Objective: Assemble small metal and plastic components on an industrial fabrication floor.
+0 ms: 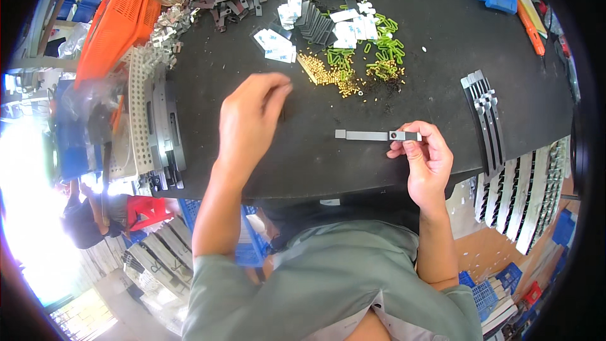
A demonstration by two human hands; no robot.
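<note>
Head view, strip (367, 136), end in right hand (429, 163)

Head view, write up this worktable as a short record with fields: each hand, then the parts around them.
Left hand: over the black tabletop, fingers bent together; cannot tell if it grips anything
Right hand: holds a grey bar near the bar's right end
Small loose parts: brass-coloured pieces and green loops, in mixed piles beyond the hands
Dark plates: overlapping in a row, beyond the brass-coloured pieces
Right side: several long strips side by side
Far left: orange basket
</note>
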